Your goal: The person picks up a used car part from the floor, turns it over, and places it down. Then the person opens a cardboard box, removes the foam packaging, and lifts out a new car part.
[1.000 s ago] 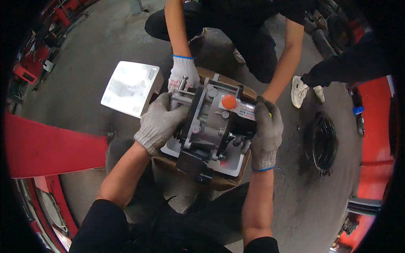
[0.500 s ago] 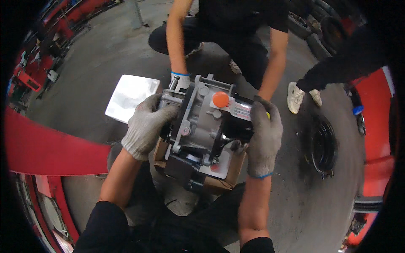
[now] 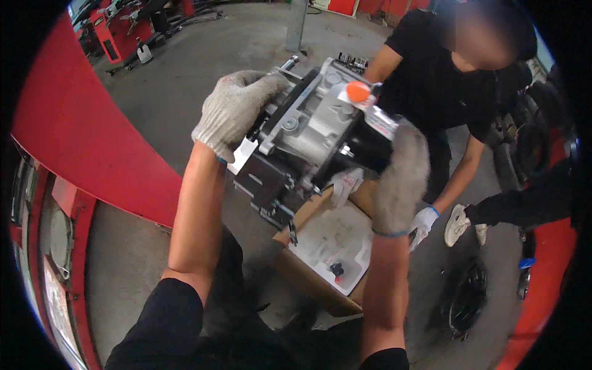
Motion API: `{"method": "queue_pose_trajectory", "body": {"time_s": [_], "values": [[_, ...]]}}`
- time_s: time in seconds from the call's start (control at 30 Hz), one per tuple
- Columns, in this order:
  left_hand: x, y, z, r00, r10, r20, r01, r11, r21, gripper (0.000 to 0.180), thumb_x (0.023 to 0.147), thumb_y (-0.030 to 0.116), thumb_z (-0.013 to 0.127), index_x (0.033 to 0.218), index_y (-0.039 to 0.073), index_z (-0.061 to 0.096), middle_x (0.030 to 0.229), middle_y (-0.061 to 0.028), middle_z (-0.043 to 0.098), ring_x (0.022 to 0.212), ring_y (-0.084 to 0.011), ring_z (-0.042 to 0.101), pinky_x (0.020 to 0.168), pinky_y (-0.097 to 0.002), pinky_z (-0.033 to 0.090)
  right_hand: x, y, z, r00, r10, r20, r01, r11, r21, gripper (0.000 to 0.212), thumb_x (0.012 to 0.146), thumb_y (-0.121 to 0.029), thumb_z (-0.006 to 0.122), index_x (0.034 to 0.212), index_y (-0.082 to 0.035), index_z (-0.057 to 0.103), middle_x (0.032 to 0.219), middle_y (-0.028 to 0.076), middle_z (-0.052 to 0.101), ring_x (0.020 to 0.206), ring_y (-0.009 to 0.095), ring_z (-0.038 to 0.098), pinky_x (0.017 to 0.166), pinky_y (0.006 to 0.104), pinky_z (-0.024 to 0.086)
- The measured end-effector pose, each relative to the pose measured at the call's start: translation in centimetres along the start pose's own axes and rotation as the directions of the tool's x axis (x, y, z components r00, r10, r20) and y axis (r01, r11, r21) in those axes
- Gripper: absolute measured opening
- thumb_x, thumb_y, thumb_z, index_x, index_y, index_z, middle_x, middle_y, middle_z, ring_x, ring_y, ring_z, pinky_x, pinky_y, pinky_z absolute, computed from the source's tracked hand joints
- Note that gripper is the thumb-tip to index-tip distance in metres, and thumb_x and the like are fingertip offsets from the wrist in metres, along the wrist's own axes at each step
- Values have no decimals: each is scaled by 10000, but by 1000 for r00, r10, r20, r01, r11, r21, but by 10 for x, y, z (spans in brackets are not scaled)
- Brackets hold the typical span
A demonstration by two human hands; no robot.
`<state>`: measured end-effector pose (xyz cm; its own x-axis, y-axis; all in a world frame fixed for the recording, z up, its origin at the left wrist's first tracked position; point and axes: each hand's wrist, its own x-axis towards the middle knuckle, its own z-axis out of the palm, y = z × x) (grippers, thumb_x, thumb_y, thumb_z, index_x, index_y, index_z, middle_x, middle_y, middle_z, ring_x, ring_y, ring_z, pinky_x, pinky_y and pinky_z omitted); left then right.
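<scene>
A heavy-looking silver cast-metal unit (image 3: 314, 126) with black parts and an orange round cap (image 3: 357, 92) is held up in front of me, tilted. My left hand (image 3: 237, 111), in a pale knit glove, grips its left end around the metal bars. At the black right end, my right hand (image 3: 402, 179) is wrapped on the unit, its gloved fingers partly hidden and blurred. Below the unit stands an open cardboard box (image 3: 314, 280) with a white moulded insert (image 3: 336, 240). On that insert lies a small dark part (image 3: 337, 269) with a red tip.
Across from me a co-worker in black has one gloved hand (image 3: 346, 185) at the box and another gloved hand (image 3: 424, 225) beside it. A red curved panel (image 3: 92, 135) rises on my left. A grey post (image 3: 296, 24) and a black ring-shaped object (image 3: 467, 299) stand apart.
The unit has moved up and away from above the box with both my hands still on it. More of the box's white insert shows. My view has shifted, and the co-worker's hands are now by the box.
</scene>
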<state>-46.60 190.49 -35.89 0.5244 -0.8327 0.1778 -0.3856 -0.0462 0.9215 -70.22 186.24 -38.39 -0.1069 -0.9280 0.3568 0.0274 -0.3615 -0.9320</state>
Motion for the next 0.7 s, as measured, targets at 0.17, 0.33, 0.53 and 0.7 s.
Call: {"method": "queue_pose_trajectory", "body": {"time_s": [0.17, 0.33, 0.53, 0.7], "values": [[42, -77, -6, 993, -66, -100, 80, 987, 138, 526, 793, 493, 650, 1053, 54, 773, 954, -141, 761, 913, -297, 718, 822, -391, 529, 17, 93, 66, 982, -125, 144, 168, 923, -346, 496, 985, -353, 580, 1258, 60, 598, 1189, 156, 655, 1123, 272, 602, 1019, 356, 431], [80, -147, 41, 974, -160, -160, 177, 980, 97, 511, 798, 436, 669, 1154, 81, 759, 1084, -171, 753, 1037, -315, 706, 919, -378, 518, 44, 186, 83, 969, 222, 106, -207, 969, -134, 544, 957, -399, 588, 1288, 33, 604, 1234, 214, 656, 1147, 320, 608, 1025, 383, 430], [99, -206, 57, 967, -201, -158, 226, 960, 162, 557, 824, 449, 662, 1238, 80, 716, 1203, -182, 716, 1152, -346, 661, 988, -414, 494, 45, 261, 100, 964, 206, 166, -185, 974, -131, 483, 997, -351, 580, 1307, 19, 591, 1192, 153, 654, 1122, 257, 618, 997, 354, 464], [109, -217, 72, 973, -208, -105, 231, 912, 339, 597, 855, 460, 634, 1351, 126, 640, 1301, -194, 663, 1241, -375, 601, 1060, -436, 457, 49, 327, 102, 807, 542, 235, -584, 793, 175, 513, 1012, -369, 597, 1359, 4, 540, 1212, 118, 635, 1100, 199, 615, 959, 308, 489]]}}
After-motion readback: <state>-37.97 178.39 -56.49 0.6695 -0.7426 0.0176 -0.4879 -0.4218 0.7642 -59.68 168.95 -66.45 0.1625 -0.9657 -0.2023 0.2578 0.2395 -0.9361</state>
